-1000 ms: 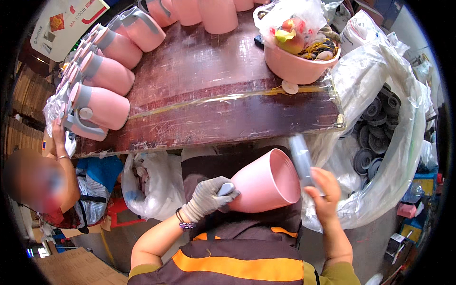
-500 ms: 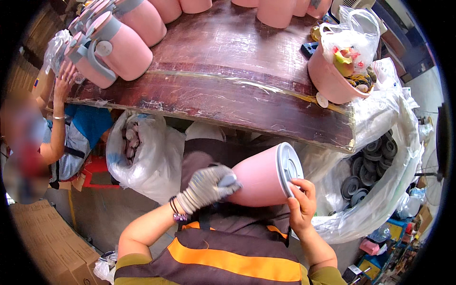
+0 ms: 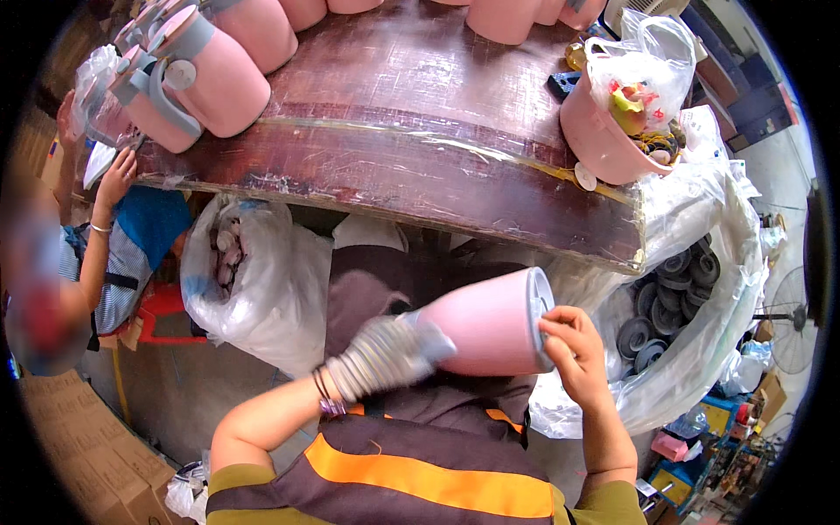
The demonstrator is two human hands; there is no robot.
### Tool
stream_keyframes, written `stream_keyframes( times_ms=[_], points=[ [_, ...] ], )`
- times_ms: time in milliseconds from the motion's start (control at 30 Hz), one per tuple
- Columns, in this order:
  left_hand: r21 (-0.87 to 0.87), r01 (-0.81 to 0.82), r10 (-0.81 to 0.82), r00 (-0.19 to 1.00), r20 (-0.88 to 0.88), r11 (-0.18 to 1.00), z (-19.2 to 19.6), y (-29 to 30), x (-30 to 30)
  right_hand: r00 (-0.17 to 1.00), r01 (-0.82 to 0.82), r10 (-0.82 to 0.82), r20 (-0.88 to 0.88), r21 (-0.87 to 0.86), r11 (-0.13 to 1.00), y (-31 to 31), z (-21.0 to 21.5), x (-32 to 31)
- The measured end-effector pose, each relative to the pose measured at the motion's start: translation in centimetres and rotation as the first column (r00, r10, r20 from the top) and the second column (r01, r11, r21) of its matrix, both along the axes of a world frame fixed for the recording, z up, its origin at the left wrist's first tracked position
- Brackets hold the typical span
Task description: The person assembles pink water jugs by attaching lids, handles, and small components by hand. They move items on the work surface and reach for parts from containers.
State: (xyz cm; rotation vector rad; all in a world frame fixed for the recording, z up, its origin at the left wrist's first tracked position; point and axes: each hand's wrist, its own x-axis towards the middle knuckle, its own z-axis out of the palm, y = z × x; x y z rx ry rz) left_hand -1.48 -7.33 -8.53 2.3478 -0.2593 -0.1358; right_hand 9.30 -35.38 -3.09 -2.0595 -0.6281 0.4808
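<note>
A pink jug (image 3: 481, 325) lies on its side above my lap, its grey-rimmed round end (image 3: 541, 319) facing right. My right hand (image 3: 573, 352), bare, grips that rim between thumb and fingers. At the jug's other end, my left hand (image 3: 385, 354) wears a striped knit glove and is smeared by motion. Its fingers are curled around a grey piece (image 3: 435, 341) against the pink side; what that piece is, I cannot make out. Similar pink jugs with grey collars and handles, such as one jug (image 3: 214, 79), stand at the table's far left.
The worn brown table (image 3: 420, 166) has its front edge just beyond my knees. A pink bucket (image 3: 604, 131) with plastic bags stands at its right. Plastic sacks hold grey rings (image 3: 674, 297) at right and small parts (image 3: 229, 254) at left. Another person's hand (image 3: 118, 178) rests by the table's left corner.
The jug and my right hand have shifted slightly right and the round end has turned further aside. My gloved hand has moved and blurred. The other person's near hand has dropped lower.
</note>
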Motion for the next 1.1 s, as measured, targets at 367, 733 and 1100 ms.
stream_keyframes(
  times_ms=[367,733,1100],
  points=[
    [0.005,0.03,-0.03,0.949,0.314,1.0,0.6,1.4,0.2,0.988,0.151,-0.128,0.082,-0.448,0.881,0.2,-4.5,3.0],
    [-0.287,-0.947,-0.382,0.214,-0.899,0.147,-3.0,0.6,-6.4,0.977,0.213,-0.213,0.025,-0.218,0.953,-2.4,-4.8,-3.1],
    [-0.679,-0.636,0.308,0.772,-0.556,0.367,9.8,4.5,-2.8,0.54,0.482,-0.327,-0.776,-0.034,0.876,-2.2,-6.9,-4.1]
  ],
)
